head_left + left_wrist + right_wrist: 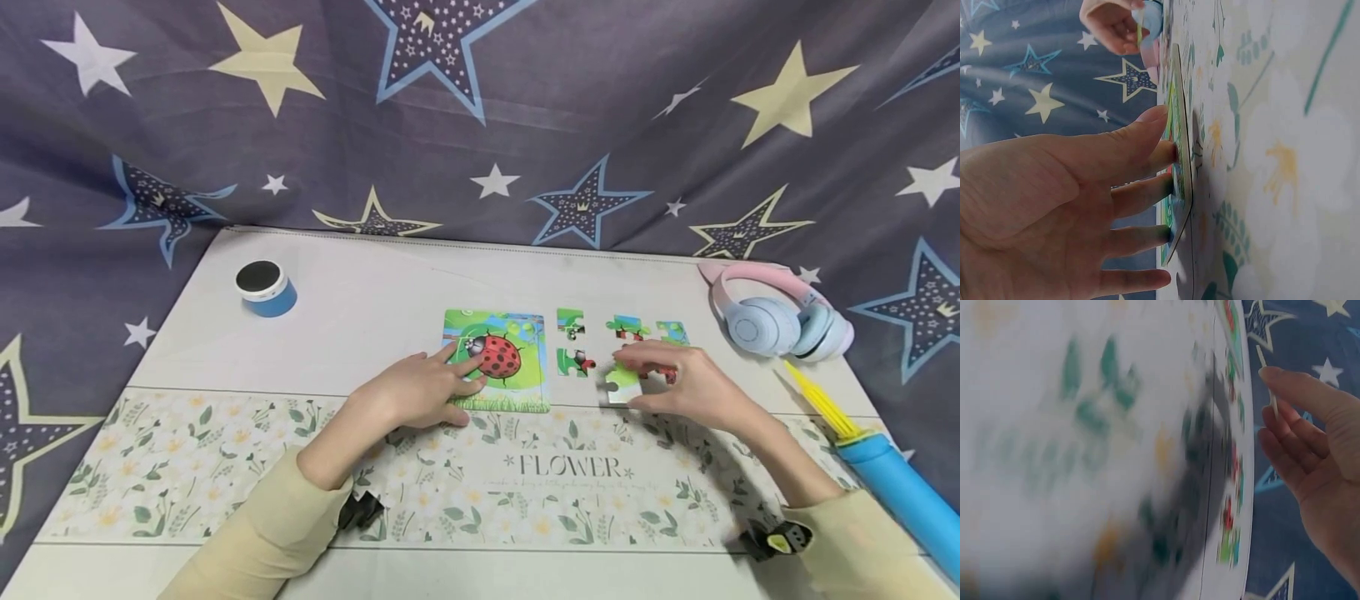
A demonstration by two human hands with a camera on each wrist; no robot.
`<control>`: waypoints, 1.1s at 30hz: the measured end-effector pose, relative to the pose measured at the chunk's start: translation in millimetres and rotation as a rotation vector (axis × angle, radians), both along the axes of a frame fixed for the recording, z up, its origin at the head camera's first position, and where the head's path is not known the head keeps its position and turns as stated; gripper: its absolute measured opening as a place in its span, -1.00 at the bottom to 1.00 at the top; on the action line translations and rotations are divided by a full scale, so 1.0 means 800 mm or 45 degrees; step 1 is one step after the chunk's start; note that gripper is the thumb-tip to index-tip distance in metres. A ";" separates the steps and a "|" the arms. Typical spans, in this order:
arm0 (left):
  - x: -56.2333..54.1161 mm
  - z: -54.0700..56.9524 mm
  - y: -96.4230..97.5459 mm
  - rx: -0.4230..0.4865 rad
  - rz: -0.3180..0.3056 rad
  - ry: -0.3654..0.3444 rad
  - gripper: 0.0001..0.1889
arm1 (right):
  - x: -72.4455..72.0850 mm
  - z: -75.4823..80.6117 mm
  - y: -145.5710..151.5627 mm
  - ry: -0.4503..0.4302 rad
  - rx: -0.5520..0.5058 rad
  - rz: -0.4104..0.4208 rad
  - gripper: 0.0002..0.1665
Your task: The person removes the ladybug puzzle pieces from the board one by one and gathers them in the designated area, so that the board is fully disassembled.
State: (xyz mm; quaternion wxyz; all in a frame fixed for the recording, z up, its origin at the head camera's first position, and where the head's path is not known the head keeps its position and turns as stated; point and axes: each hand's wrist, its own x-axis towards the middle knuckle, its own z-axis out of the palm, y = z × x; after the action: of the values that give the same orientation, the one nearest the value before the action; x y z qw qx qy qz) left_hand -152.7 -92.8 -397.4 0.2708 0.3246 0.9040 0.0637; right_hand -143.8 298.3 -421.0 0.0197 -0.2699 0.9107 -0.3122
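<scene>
A square ladybug puzzle board (532,379) lies flat on the table. Spread and fairly straight, the fingers of my left hand (420,390) rest on its left side; the left wrist view shows the fingertips touching the board (1186,181) near its edge. My right hand (693,383) pinches a green puzzle piece (622,388) between thumb and fingers. Seen edge-on in the right wrist view, this piece (1262,356) is held above the table. Two loose puzzle pieces (570,322) lie just right of the board, and several more lie around the right hand, partly hidden by it.
Pink and blue headphones (765,325) sit at the back right. A blue tube with a yellow tip (892,475) lies along the right edge. At the back left stands a blue and white round jar-like object (268,292). A starry curtain (420,158) hangs behind the table.
</scene>
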 end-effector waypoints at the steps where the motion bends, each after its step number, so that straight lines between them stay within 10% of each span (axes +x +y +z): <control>1: 0.000 0.000 -0.001 0.000 0.001 -0.001 -0.34 | 0.002 0.001 0.007 -0.014 0.006 -0.005 -0.28; 15: -0.001 0.001 -0.002 0.007 -0.007 0.009 -0.35 | 0.031 0.009 0.087 -0.071 0.118 -0.126 -0.27; 33: -0.001 -0.003 0.000 0.010 0.004 0.002 -0.34 | 0.040 -0.009 0.098 -0.084 0.216 -0.179 -0.24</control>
State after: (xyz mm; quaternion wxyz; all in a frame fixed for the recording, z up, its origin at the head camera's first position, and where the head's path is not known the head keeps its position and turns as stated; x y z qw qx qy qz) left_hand -153.3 -93.1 -399.7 0.2687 0.3244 0.9045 0.0673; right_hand -111.8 376.5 -428.3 0.0503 -0.1923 0.9494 -0.2433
